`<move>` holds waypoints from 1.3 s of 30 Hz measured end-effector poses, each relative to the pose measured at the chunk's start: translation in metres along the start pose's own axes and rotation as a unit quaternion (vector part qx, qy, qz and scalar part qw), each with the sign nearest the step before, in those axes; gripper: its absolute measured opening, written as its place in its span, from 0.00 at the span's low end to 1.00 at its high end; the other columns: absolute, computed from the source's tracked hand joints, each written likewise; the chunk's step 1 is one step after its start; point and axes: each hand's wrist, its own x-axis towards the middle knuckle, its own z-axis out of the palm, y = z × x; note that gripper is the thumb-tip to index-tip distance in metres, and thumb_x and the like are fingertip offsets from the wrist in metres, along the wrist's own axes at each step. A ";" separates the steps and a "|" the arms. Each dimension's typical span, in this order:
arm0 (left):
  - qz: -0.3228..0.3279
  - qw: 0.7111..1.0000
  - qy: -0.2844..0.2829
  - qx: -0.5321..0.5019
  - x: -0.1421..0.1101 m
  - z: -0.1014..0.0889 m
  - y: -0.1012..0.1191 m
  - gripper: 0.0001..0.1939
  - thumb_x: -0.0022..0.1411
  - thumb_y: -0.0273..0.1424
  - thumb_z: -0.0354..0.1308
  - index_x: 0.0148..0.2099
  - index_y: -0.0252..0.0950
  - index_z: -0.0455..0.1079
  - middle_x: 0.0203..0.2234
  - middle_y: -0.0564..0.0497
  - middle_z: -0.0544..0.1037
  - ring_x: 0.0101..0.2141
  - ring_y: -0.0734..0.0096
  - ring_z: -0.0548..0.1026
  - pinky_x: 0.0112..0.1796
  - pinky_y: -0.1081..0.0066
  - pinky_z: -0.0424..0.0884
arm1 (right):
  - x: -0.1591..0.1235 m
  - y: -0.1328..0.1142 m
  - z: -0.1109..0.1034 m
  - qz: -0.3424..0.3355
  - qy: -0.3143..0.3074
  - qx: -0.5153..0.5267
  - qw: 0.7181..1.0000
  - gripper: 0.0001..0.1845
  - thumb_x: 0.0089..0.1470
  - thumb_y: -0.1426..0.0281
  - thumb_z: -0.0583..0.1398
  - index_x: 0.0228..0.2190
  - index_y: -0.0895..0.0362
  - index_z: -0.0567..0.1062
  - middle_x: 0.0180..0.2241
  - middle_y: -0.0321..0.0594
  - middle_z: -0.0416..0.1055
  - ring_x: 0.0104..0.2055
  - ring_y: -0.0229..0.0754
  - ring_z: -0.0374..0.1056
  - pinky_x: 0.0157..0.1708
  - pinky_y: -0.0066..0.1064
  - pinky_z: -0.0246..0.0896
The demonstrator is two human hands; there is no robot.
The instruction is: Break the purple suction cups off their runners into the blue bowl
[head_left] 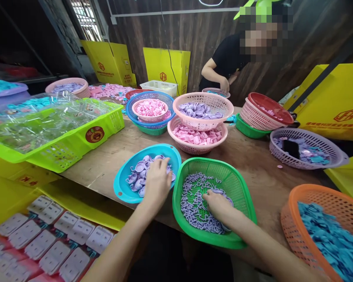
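Observation:
My left hand (158, 176) reaches into a turquoise basin (121, 172) of small purple toy cups (139, 167). Its fingers are extended and slightly apart over the cups, and I see nothing held in them. Inside a green basket (238, 180) lie many tiny purple hook-shaped pieces (194, 217). Over these pieces is my right hand (219, 203), its fingers bent together and pointing left; whatever they pinch is too small to make out. Behind and beneath that hand shows the edge of a purple round item (230, 200), mostly covered.
Pink baskets (202, 119) of purple and pink parts stand stacked behind. An orange basket (294, 223) with blue pieces is at right. A lime crate (76, 152) of bagged items stands left, above boxed white-and-pink pieces (42, 244). Across the table, a person's hand (224, 85) is over another basket.

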 end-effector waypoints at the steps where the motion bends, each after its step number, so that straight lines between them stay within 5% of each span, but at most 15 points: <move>1: 0.034 0.999 -0.024 -0.033 -0.004 0.006 0.013 0.19 0.59 0.29 0.48 0.54 0.35 0.56 0.42 0.45 0.66 0.44 0.62 0.64 0.44 0.64 0.62 | 0.004 -0.003 0.001 -0.003 -0.005 -0.007 1.000 0.14 0.50 0.79 0.52 0.38 0.59 0.71 0.39 0.50 0.69 0.36 0.47 0.69 0.33 0.32 0.59; 5: 0.120 0.971 -0.180 -0.104 -0.015 0.033 0.051 0.15 0.59 0.27 0.47 0.48 0.36 0.61 0.37 0.47 0.70 0.40 0.67 0.69 0.40 0.69 0.65 | 0.012 -0.002 -0.001 -0.021 -0.035 -0.020 0.999 0.16 0.50 0.84 0.48 0.34 0.62 0.73 0.35 0.52 0.72 0.38 0.46 0.69 0.35 0.31 0.58; 9: 0.147 0.933 -0.313 -0.103 -0.012 0.054 0.059 0.11 0.57 0.29 0.48 0.42 0.36 0.67 0.35 0.46 0.73 0.39 0.62 0.72 0.37 0.67 0.67 | 0.001 0.009 -0.002 -0.026 -0.046 -0.021 0.998 0.13 0.47 0.80 0.54 0.36 0.61 0.72 0.34 0.49 0.72 0.37 0.46 0.69 0.33 0.29 0.58; 12: 0.177 0.902 -0.385 -0.077 -0.010 0.059 0.065 0.12 0.55 0.29 0.50 0.41 0.35 0.69 0.35 0.42 0.75 0.40 0.57 0.72 0.37 0.64 0.67 | -0.008 0.011 0.001 -0.018 -0.045 -0.018 0.999 0.16 0.47 0.80 0.54 0.39 0.60 0.71 0.36 0.50 0.72 0.37 0.47 0.69 0.33 0.30 0.58; 17: 0.232 0.844 -0.481 -0.058 -0.016 0.060 0.083 0.09 0.42 0.33 0.62 0.27 0.32 0.73 0.23 0.41 0.76 0.29 0.54 0.75 0.30 0.64 0.70 | -0.014 0.021 -0.002 -0.013 -0.040 0.010 0.999 0.10 0.45 0.81 0.55 0.28 0.60 0.75 0.29 0.45 0.73 0.34 0.43 0.69 0.30 0.26 0.54; 22: 0.197 0.877 -0.435 -0.058 -0.004 0.073 0.092 0.09 0.48 0.29 0.56 0.34 0.31 0.73 0.30 0.38 0.76 0.36 0.52 0.74 0.35 0.61 0.69 | -0.034 0.040 -0.012 -0.010 0.013 0.056 0.998 0.09 0.49 0.73 0.55 0.31 0.54 0.75 0.30 0.38 0.73 0.34 0.39 0.67 0.31 0.24 0.52; 26: 0.169 0.899 -0.394 -0.090 0.019 0.099 0.114 0.15 0.55 0.30 0.49 0.44 0.33 0.70 0.39 0.37 0.74 0.43 0.55 0.71 0.40 0.61 0.67 | -0.050 0.032 -0.004 -0.018 0.060 0.113 0.992 0.13 0.50 0.75 0.52 0.29 0.55 0.76 0.29 0.39 0.72 0.33 0.39 0.67 0.32 0.25 0.53; 31: 0.151 0.891 -0.413 -0.115 0.031 0.125 0.141 0.12 0.45 0.29 0.60 0.34 0.30 0.74 0.32 0.35 0.76 0.38 0.51 0.73 0.37 0.62 0.68 | -0.057 0.015 0.001 -0.029 0.095 0.144 0.985 0.18 0.51 0.79 0.48 0.31 0.56 0.76 0.30 0.42 0.71 0.34 0.38 0.66 0.33 0.24 0.55; 35: 0.133 0.893 -0.398 -0.160 0.036 0.124 0.134 0.08 0.42 0.25 0.61 0.30 0.28 0.74 0.28 0.37 0.77 0.35 0.55 0.74 0.37 0.66 0.67 | -0.065 0.018 -0.002 -0.019 0.145 0.224 0.963 0.17 0.52 0.76 0.48 0.39 0.57 0.73 0.30 0.41 0.72 0.30 0.39 0.67 0.31 0.26 0.59; 39: 0.104 0.881 -0.392 -0.244 0.035 0.103 0.111 0.14 0.52 0.37 0.56 0.35 0.31 0.74 0.25 0.46 0.76 0.30 0.67 0.74 0.31 0.74 0.67 | -0.074 0.023 -0.008 0.023 0.186 0.332 0.924 0.13 0.55 0.70 0.48 0.33 0.56 0.71 0.24 0.37 0.71 0.25 0.38 0.68 0.25 0.25 0.61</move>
